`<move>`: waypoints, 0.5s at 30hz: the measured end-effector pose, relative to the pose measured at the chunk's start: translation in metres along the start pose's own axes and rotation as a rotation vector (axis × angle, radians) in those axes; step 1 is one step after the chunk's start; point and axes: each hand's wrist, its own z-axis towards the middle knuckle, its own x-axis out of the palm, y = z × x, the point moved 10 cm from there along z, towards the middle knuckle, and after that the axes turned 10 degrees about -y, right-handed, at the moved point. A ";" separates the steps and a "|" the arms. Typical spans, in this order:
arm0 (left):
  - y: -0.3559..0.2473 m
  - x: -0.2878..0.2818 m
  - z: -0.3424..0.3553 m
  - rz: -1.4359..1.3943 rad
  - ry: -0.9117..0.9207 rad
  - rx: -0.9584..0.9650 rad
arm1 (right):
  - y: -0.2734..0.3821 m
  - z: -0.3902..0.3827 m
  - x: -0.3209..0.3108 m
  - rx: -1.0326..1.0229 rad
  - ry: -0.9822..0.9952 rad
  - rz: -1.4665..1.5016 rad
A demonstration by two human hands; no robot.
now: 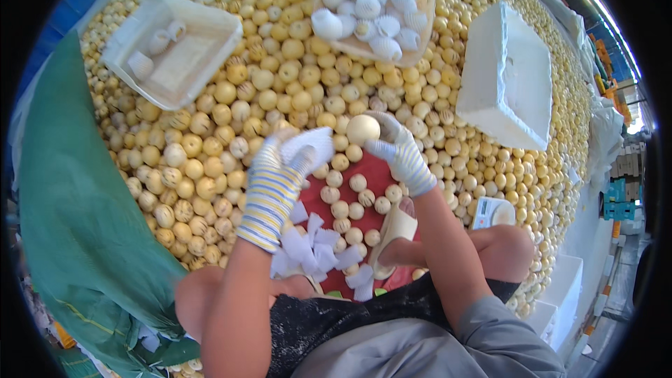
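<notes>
My left hand [268, 182], in a striped knit glove, grips a white foam net sleeve [316, 144]. Close to its right, a smooth, round, pale yellow fruit [363, 129] is held in the gloved fingers of my right hand [404, 156]. The fruit is outside the sleeve, and the two are near each other above the pile. Below my hands several fruits [357, 182] lie on a red cloth [374, 164]. A heap of loose white-lilac foam sleeves [301, 248] lies beside my left wrist, between my legs.
A plastic tray [213, 49] at far left holds 3 netted fruits. Ahead, another tray [425, 24] is filled with several netted fruits. A white foam box [483, 63] lies tilted at right, and a small scale [493, 213] sits near my knee. Green sheeting [84, 189] covers the left side.
</notes>
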 end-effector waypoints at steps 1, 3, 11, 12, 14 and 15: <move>-0.003 0.005 -0.003 -0.062 0.028 -0.011 | 0.027 -0.010 0.021 -0.040 0.031 0.049; -0.018 0.014 -0.013 -0.215 0.122 0.068 | 0.075 -0.030 0.065 -0.246 0.159 -0.109; -0.047 0.018 -0.041 -0.336 0.221 0.165 | 0.073 -0.032 0.035 -0.247 -0.146 0.322; -0.055 0.025 -0.048 -0.386 0.279 0.185 | 0.050 -0.026 0.039 -0.030 0.006 0.544; -0.059 0.026 -0.057 -0.445 0.347 0.158 | 0.063 -0.038 0.083 -0.080 0.276 0.214; -0.057 0.024 -0.059 -0.452 0.389 0.173 | 0.094 -0.051 0.114 -0.397 0.296 -0.301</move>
